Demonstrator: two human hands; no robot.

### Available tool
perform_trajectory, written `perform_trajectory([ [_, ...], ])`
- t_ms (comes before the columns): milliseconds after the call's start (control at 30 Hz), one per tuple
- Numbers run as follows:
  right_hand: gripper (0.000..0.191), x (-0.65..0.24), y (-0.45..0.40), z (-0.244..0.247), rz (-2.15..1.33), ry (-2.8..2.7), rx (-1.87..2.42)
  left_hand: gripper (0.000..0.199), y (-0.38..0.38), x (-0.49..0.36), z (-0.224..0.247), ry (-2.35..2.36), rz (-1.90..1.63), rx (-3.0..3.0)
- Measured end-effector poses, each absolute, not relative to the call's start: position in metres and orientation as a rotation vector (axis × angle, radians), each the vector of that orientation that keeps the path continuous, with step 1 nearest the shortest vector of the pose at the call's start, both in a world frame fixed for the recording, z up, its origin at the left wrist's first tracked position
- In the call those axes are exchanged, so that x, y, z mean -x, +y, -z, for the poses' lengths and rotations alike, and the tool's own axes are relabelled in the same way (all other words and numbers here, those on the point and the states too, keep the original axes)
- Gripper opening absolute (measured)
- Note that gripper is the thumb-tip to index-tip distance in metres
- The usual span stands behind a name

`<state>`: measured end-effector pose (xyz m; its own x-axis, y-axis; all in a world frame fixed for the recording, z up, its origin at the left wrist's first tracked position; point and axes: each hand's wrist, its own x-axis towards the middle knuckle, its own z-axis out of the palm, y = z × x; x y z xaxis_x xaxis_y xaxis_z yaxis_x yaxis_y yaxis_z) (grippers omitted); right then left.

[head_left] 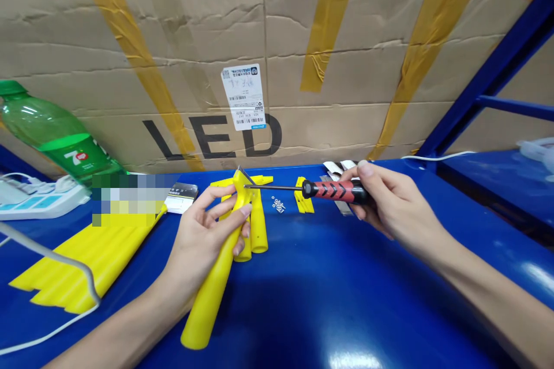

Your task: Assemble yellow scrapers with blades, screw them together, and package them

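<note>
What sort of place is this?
Probably a makeshift assembly spot in a workshop or storeroom: a big taped carton printed LED behind the blue work surface, and a red-and-black screwdriver held with its tip at a yellow tubular part.

My screwdriver [334, 189] is red with black chevrons. Left of it, my handle [219, 268] is plain yellow; below it, the table [346, 300] shines blue; behind it, the brown carton [333, 121] bears mustard tape stripes [123, 29] and black letters [201, 138].

Room over near blue tabletop [311, 300] right of yellow handle [217, 277]; cardboard box [285, 40] blocks far side.
</note>
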<state>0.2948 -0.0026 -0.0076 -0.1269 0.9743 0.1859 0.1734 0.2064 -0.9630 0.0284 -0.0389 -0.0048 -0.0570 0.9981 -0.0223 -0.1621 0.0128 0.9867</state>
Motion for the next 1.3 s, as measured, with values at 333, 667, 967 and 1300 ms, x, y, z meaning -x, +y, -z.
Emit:
perform_trajectory([
  [333, 0.04, -0.2986, -0.0022, 0.0051, -0.996, -1.515, 1.071, 0.048, -0.0399, -0.0275, 0.0089, 1.107, -1.281, -1.079],
  [667, 0.039, -0.296, -0.0057, 0.0042, -0.992, -1.57, 1.094, 0.047, -0.0405, -0.0258, 0.0085, 1.119, -1.319, -1.081],
  [967, 0.036, -0.2991, 0.0009, 0.0114, -1.017, -1.535, 0.999, 0.05, -0.0386, -0.026, 0.0091, 1.1, -1.32, -1.093],
  [1300, 0.037, -0.2985, -0.0039, 0.0031, -0.948, -1.607, 1.036, 0.054, -0.0408, -0.0275, 0.0071, 1.112, -1.334, -1.086],
])
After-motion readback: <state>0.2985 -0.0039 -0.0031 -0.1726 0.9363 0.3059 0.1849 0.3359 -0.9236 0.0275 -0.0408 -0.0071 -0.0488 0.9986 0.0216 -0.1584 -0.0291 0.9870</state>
